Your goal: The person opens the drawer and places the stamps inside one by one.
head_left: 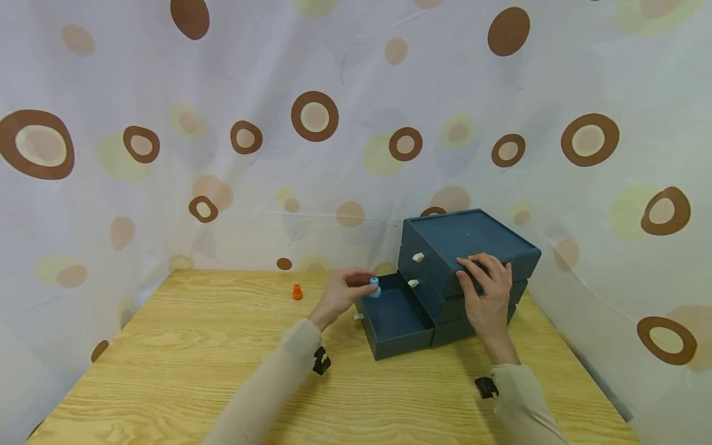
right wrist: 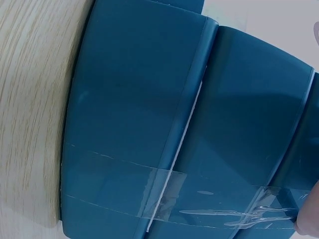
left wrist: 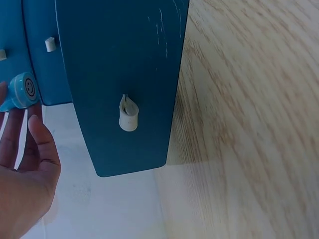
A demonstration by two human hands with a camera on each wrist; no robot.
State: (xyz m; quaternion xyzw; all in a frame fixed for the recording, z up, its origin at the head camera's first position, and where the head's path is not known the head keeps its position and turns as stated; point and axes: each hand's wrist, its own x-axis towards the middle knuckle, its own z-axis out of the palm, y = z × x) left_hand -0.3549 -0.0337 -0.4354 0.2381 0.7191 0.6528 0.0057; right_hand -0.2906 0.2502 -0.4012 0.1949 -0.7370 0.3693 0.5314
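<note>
My left hand (head_left: 340, 295) pinches a light blue stamp (head_left: 374, 287) between thumb and fingers, above the pulled-out bottom drawer (head_left: 402, 345). In the left wrist view a smiley face shows on the round end of the stamp (left wrist: 25, 90), beside the drawer front with its white pull tab (left wrist: 128, 115). My right hand (head_left: 489, 296) rests on the top right edge of the dark blue drawer unit (head_left: 473, 233), fingers on its upper surface. Only a fingertip (right wrist: 310, 214) of it shows in the right wrist view, by the unit's side.
An orange stamp (head_left: 297, 292) stands on the wooden table (head_left: 222, 346), left of the drawer. The two upper drawers are closed, with white tabs (head_left: 418, 257). Clear tape (right wrist: 209, 206) runs across the unit's side. A patterned curtain (head_left: 267, 204) hangs behind the table.
</note>
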